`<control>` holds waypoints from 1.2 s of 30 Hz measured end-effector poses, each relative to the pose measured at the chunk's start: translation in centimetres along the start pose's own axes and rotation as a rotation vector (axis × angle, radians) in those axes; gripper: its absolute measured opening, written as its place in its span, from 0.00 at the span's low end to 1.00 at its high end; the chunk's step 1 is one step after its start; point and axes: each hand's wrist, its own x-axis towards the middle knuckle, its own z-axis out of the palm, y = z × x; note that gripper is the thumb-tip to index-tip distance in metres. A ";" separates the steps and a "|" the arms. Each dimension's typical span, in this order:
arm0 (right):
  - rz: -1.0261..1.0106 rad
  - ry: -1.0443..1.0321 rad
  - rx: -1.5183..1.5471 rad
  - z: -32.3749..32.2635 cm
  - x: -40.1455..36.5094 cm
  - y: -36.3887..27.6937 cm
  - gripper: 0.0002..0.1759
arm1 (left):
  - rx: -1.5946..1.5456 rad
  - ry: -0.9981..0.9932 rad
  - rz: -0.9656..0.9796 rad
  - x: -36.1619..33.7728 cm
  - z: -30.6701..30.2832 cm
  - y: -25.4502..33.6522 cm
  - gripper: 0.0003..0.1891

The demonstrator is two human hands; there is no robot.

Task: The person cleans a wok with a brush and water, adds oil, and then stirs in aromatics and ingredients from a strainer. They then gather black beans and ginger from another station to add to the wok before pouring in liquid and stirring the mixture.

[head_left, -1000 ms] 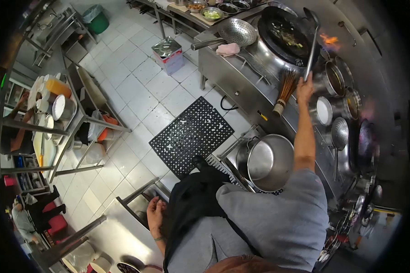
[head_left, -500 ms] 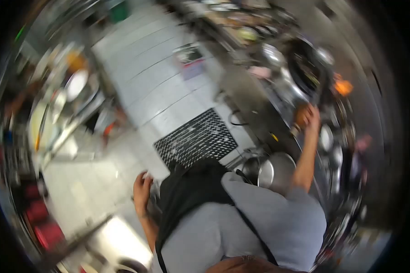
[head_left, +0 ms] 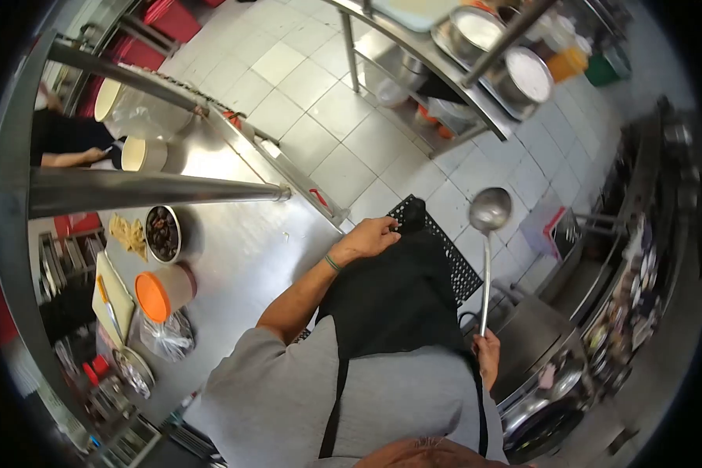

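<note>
My right hand (head_left: 487, 352) is closed around the lower end of the long handle of a metal ladle (head_left: 491, 210). The ladle's round bowl points away from me, above the tiled floor. In front of my dark apron (head_left: 394, 304) is my left hand (head_left: 370, 238), its fingers loosely bent and slightly apart, with nothing visible in them. A green band circles that wrist. To the left, a steel worktable (head_left: 238, 246) holds a bowl of dark pieces (head_left: 163, 234) and a tub with an orange lid (head_left: 154, 295).
A wok (head_left: 544, 429) sits on the stove at lower right. A shelf table with white-filled pots (head_left: 526, 76) stands ahead. Steel posts (head_left: 164, 191) rise at the left worktable. Another person's hand (head_left: 93, 154) is beyond it. A perforated black mat (head_left: 456, 269) lies on the floor.
My view has swung left, from the stove to the worktable. My right hand has left the area beside the wok and now holds the ladle out over the floor. My left hand has come before my apron.
</note>
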 end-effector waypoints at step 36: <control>-0.161 -1.154 -1.138 80.3 44.1 -43.8 0.29 | -0.825 1.253 -0.772 3.8 -29.8 -2.7 0.20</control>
